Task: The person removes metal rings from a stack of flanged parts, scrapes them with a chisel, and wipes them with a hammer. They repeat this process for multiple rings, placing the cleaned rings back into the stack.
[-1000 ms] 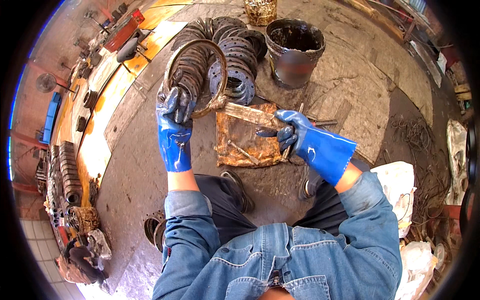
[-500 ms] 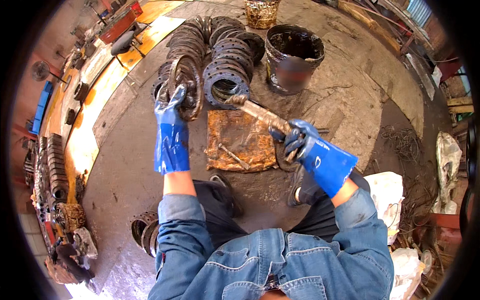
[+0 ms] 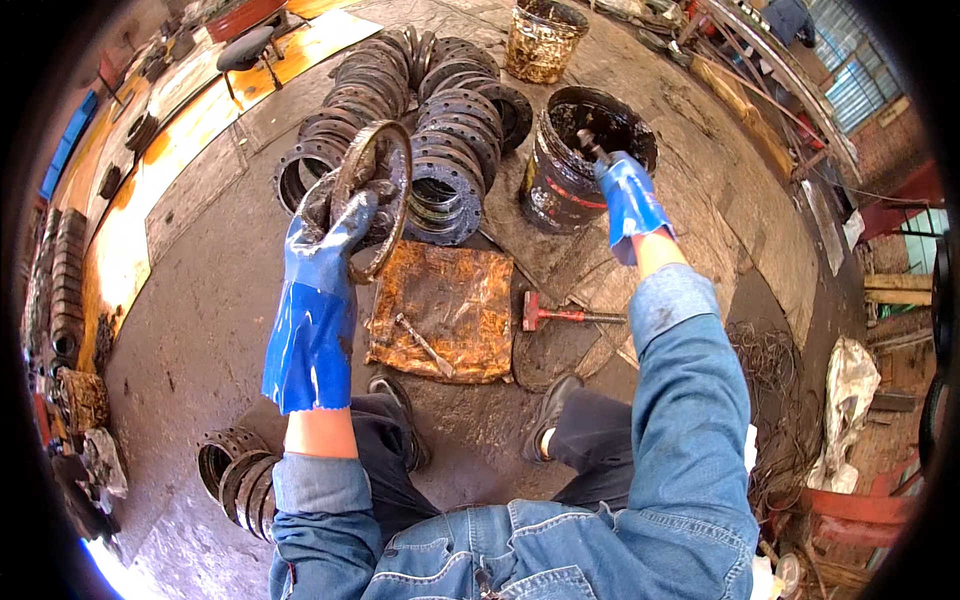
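Both my hands wear blue rubber gloves. My left hand (image 3: 325, 225) grips a dark, wet-looking ring flange (image 3: 404, 190), held tilted on edge in front of the flange rows. My right hand (image 3: 632, 190) reaches over the rim of a black-smeared bucket (image 3: 560, 195), closed on a brush (image 3: 591, 143). Most of the brush is hidden by the glove and the bucket's dark inside. Two rows of bolt-holed flanges (image 3: 447, 205) stand leaning together just beyond my left hand. Below the hands lies a stained brownish-orange pad (image 3: 470, 310), with a small metal tool (image 3: 425, 345) on it.
A red-headed hammer (image 3: 535, 312) lies right of the pad. Another stained bucket (image 3: 543, 45) stands farther back. More rings (image 3: 240, 470) sit by my left leg. At right are tangled wire (image 3: 765, 380) and a whitish sack (image 3: 845, 400). A stool (image 3: 245, 50) stands far left.
My right hand has carried the brush forward and right, from above the pad into the bucket. The left hand still holds the flange, now turned slightly. The view has shifted, showing the hammer.
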A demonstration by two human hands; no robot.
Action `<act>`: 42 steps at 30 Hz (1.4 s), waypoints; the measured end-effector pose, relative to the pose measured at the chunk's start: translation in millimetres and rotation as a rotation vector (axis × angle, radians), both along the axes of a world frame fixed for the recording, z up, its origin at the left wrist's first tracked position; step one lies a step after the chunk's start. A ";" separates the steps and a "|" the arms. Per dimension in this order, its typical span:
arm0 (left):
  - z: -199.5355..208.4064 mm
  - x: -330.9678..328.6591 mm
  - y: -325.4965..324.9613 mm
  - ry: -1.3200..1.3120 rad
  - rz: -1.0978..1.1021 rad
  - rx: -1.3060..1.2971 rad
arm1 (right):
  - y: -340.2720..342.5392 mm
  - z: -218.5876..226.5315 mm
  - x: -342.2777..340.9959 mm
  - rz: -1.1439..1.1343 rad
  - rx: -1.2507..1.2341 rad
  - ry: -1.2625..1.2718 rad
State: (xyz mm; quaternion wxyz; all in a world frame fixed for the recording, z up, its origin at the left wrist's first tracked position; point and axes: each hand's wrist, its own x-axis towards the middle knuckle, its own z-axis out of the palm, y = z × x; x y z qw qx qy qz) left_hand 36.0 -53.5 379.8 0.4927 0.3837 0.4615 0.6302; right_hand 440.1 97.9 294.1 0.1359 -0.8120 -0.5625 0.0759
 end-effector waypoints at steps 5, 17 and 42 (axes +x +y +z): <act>-8.6 -5.5 4.5 0.065 -0.123 0.000 | -22.9 -1.4 -27.1 0.365 0.017 -0.281; -23.3 -2.4 8.3 -0.065 -0.288 0.014 | -80.6 71.1 -6.4 0.245 -0.131 -0.089; -24.7 41.0 -14.9 -0.237 -0.491 0.093 | -241.8 58.3 -109.7 -0.587 -0.054 2.154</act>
